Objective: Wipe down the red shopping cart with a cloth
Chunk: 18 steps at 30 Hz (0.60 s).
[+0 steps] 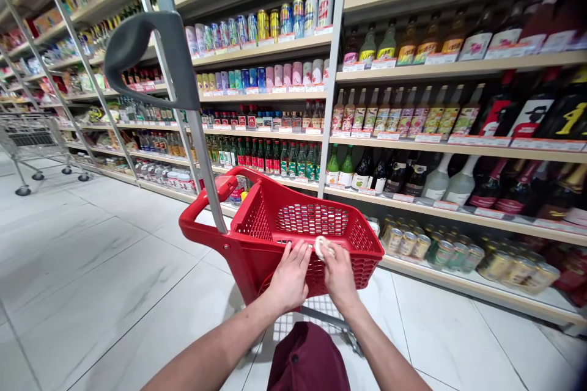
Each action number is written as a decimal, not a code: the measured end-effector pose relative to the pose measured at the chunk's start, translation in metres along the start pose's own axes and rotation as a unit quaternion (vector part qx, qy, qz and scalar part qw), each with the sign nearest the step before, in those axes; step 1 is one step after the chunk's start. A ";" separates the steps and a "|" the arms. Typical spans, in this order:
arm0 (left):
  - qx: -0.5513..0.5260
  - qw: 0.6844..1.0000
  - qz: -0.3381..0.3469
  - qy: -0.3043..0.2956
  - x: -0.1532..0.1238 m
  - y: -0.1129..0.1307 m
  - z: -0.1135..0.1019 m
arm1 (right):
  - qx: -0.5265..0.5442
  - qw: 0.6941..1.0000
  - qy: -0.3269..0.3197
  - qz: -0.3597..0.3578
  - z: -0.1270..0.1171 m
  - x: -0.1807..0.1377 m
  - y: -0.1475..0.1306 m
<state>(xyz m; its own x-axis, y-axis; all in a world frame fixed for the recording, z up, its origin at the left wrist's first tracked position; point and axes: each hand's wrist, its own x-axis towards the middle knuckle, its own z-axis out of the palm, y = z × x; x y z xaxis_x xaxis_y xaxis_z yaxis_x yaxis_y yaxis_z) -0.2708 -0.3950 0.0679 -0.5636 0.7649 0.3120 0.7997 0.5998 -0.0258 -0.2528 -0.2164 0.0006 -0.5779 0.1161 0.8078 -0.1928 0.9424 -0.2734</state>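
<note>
A red plastic shopping cart [257, 245] with a perforated basket stands in front of me. My left hand [290, 275] rests on the basket's near rim, its fingers bent over the edge. Just to its right, my right hand [339, 272] holds a crumpled off-white cloth [321, 247] bunched under its fingers at the same rim. Part of the cloth is hidden by that hand. At the cart's left end a metal pole rises to a dark grey looped handle [183, 64].
Shelves of bottles and cans [279, 98] run along the far side, with canned multipacks [454, 250] on the bottom shelf at right. A metal shopping cart [30, 137] stands at far left on the white tiled floor [92, 281]. Dark red clothing [307, 360] shows below my hands.
</note>
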 end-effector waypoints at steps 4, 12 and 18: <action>-0.001 1.000 0.016 -0.010 -0.002 0.005 -0.001 | -0.034 0.999 0.016 0.029 -0.011 0.005 0.025; 0.036 0.998 0.036 -0.035 -0.006 0.009 -0.004 | -0.004 0.999 -0.032 -0.009 -0.015 0.003 0.012; 0.047 0.995 0.068 -0.059 -0.013 0.002 -0.019 | -0.060 0.997 0.020 0.035 -0.012 0.011 0.015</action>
<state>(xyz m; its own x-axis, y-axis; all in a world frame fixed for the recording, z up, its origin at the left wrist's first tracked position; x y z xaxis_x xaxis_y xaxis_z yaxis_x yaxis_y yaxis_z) -0.2580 -0.4076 0.0815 -0.4762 0.8594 0.1862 0.8507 0.5039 -0.1498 -0.2527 -0.1968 0.0119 -0.5549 0.1935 0.8091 -0.0546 0.9620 -0.2675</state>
